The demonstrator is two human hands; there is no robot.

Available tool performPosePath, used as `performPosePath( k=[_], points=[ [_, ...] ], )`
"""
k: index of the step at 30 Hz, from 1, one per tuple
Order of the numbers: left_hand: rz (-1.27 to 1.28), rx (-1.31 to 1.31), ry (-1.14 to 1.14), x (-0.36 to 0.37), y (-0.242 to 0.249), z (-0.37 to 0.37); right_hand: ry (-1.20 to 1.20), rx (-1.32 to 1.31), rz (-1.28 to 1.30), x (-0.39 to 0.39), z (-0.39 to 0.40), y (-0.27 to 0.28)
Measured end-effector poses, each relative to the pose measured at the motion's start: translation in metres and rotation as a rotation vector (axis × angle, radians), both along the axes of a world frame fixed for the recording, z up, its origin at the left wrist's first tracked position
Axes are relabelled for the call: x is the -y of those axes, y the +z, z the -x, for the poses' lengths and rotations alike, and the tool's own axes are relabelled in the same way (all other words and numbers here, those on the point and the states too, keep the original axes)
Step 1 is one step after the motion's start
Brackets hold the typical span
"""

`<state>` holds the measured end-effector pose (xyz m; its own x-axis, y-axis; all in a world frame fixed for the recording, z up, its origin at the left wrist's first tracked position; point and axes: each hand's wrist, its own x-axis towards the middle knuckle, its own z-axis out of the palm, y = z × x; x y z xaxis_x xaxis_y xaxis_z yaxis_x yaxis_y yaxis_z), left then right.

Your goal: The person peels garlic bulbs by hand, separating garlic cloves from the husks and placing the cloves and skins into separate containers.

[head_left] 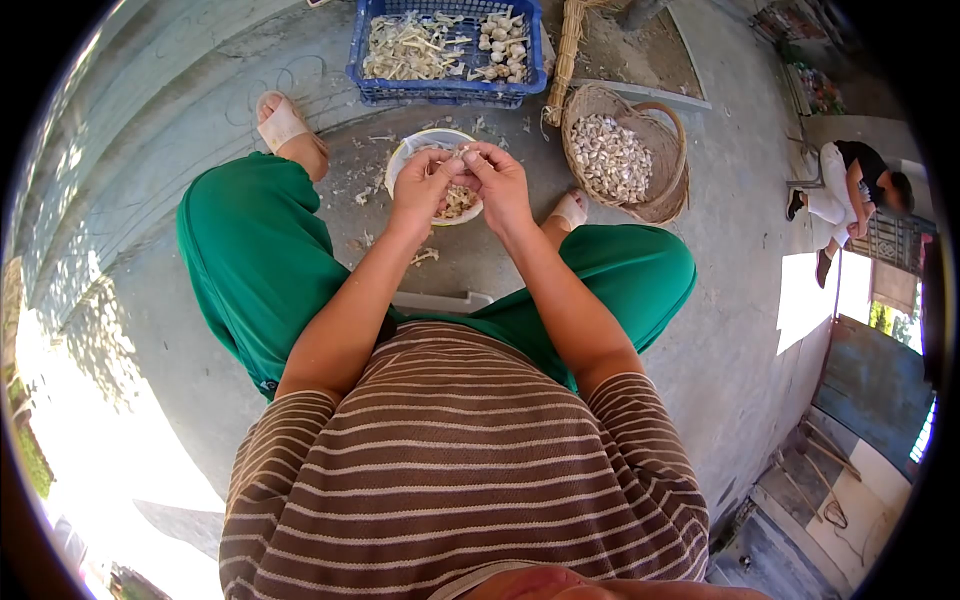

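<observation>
My left hand (422,188) and my right hand (498,183) meet above a white bowl (397,160). Their thumbs and fingertips are pinched around a small pale piece of garlic (461,153), partly hidden by the fingers. Below the hands, the bowl holds garlic cloves and papery bits (460,203). Just beyond it stands a blue plastic crate (440,92), with dry garlic stalks and skins (405,48) on its left and whole garlic bulbs (503,45) on its right. To the right, a wicker basket (672,180) contains many separated garlic cloves (610,160).
Garlic skins (368,190) litter the concrete floor around the bowl. A straw bundle (566,55) lies beside the crate. My feet in sandals (285,122) flank the bowl. At far right a person (850,185) sits, near a doorway with a blue panel (875,385).
</observation>
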<state>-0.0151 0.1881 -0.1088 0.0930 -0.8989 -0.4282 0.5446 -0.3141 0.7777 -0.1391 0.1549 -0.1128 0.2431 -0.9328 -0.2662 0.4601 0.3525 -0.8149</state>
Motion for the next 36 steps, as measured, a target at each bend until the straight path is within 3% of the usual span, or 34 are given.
performPosePath(
  k=[2, 6, 11, 14, 20, 23, 27, 29, 32, 36],
  points=[
    [0.044, 0.187, -0.058, 0.0, 0.001, 0.001, -0.008, -0.042, 0.033, 0.001, 0.0, 0.002],
    [0.101, 0.187, -0.071, 0.003, -0.003, -0.004, 0.086, -0.151, 0.032, 0.006, 0.007, 0.007],
    [0.023, -0.076, -0.096, 0.004, -0.001, -0.009, 0.135, -0.127, -0.034, 0.009, 0.013, -0.002],
    [-0.099, -0.186, 0.012, 0.004, 0.004, -0.006, 0.138, 0.055, -0.07, 0.005, 0.009, -0.006],
    [-0.237, -0.342, 0.086, 0.005, -0.028, -0.01, 0.126, 0.172, -0.042, 0.001, 0.004, -0.008],
    [-0.225, -0.294, 0.054, 0.005, -0.03, -0.013, 0.098, 0.265, -0.033, 0.004, 0.005, -0.004],
    [-0.336, -0.275, 0.036, 0.002, 0.001, -0.003, 0.072, 0.056, -0.021, 0.002, 0.002, 0.001],
    [-0.067, -0.208, 0.019, 0.0, 0.005, 0.004, 0.08, -0.045, 0.014, 0.001, 0.002, 0.002],
    [0.075, 0.015, -0.082, 0.0, -0.005, 0.002, 0.038, -0.185, 0.086, 0.001, 0.003, 0.0],
    [0.088, -0.011, -0.092, -0.002, -0.009, -0.001, 0.033, -0.242, 0.148, 0.003, 0.005, -0.004]
  ],
)
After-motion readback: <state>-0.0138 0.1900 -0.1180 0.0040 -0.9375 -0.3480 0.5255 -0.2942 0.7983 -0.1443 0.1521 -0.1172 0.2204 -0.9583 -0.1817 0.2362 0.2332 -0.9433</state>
